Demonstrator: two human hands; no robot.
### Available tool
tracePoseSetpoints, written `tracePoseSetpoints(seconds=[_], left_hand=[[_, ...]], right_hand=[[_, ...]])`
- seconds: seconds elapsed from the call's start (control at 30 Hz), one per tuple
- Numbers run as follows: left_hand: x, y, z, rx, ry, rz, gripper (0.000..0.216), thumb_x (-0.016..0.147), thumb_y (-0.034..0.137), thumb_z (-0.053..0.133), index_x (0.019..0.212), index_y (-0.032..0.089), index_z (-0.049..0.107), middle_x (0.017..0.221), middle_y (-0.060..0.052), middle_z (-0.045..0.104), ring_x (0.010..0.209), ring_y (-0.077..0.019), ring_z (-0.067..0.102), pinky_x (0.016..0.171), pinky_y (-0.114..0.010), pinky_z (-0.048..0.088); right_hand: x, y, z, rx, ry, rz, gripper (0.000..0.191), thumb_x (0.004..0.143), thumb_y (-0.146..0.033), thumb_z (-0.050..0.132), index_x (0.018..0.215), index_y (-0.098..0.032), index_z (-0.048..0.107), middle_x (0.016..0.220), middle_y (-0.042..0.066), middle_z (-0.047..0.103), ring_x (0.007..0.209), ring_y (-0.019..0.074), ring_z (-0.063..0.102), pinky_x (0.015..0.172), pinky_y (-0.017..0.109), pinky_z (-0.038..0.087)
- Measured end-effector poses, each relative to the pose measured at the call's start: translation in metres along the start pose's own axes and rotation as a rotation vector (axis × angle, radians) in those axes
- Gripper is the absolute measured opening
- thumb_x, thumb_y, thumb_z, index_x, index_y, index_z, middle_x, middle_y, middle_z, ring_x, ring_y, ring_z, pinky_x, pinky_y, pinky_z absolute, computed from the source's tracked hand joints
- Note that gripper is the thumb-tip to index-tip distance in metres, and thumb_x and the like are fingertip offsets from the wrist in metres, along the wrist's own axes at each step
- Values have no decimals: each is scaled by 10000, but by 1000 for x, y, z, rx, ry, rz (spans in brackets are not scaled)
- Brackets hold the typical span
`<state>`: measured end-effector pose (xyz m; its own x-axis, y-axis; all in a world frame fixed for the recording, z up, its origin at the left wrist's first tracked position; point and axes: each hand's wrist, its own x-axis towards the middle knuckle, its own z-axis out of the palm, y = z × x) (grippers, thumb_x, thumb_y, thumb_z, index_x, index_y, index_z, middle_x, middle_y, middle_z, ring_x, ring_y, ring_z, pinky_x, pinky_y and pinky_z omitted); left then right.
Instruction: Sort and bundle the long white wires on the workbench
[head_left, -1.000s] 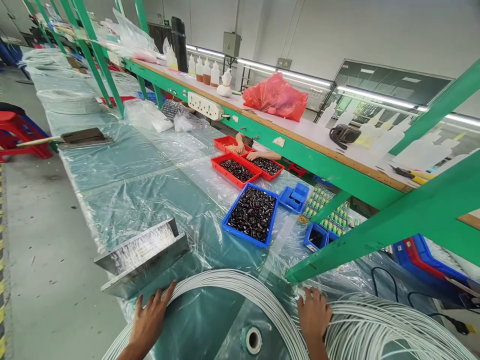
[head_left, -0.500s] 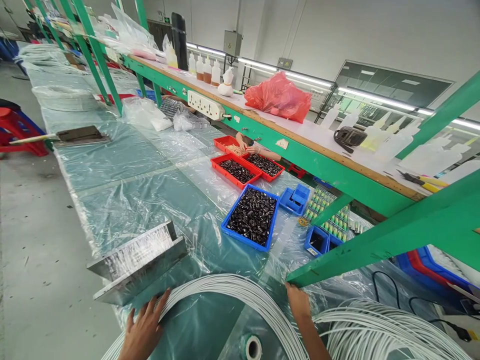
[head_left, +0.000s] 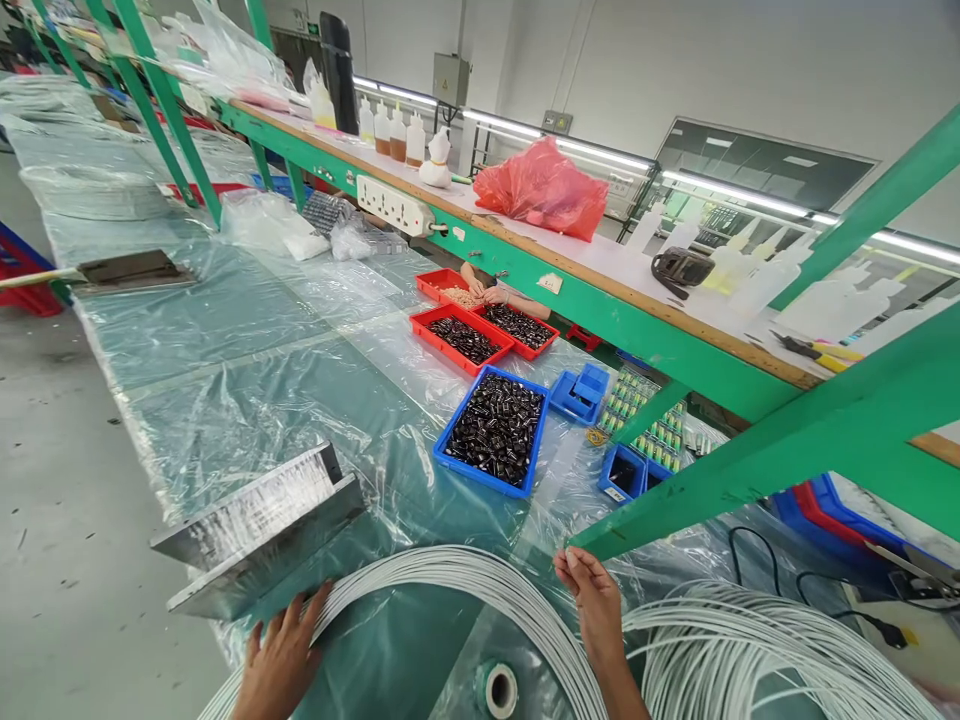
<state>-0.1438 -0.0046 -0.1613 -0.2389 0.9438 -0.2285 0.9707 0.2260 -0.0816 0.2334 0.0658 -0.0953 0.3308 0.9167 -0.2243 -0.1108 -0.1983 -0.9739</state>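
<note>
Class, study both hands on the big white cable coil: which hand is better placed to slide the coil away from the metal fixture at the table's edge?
Probably the left hand: it lies flat on the white cable coil beside the metal fixture. The right hand sits farther off, fingertips by the green strut.

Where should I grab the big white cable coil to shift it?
Grip the coil on opposite sides of its ring, from above, about where the left hand and right hand rest. It lies flat and its loose strands look floppy, so one grip would likely let it sag.
</note>
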Motion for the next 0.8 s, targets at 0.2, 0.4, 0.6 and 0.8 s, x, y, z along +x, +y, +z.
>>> tracePoseSetpoints(seconds=[0.2,0.4,0.6,0.8], left_hand=[[1,2,0,-4,36,-3,588,736,92,370,1310,210,418,1267,-91,521,1100,-266,496,992,-426,252],[5,1,1,-75,78,17,578,697,145,413,1270,199,465,1189,-108,562,1064,-280,511,974,-424,278],[5,-3,-5,-4,80,97,528,807,102,261,1309,139,420,1189,-144,559,1009,-291,536,910,-428,323],[6,-7,-3,-16,101,126,528,812,102,236,1304,128,424,1204,-153,547,1032,-295,530,907,-428,330]], right_hand=[[-43,-61,13,397,45,76,340,431,-366,842,649,-179,662,700,19,717,665,152,672,599,215,554],[-75,-105,20,644,50,176,360,323,-285,876,607,-218,665,612,-46,695,536,71,639,449,89,503],[-103,-130,27,913,24,319,384,305,-182,874,634,-206,676,552,-59,671,470,45,612,406,50,472],[-115,-138,27,923,-64,277,324,366,-202,869,629,-203,681,529,-47,658,450,45,596,391,61,463]])
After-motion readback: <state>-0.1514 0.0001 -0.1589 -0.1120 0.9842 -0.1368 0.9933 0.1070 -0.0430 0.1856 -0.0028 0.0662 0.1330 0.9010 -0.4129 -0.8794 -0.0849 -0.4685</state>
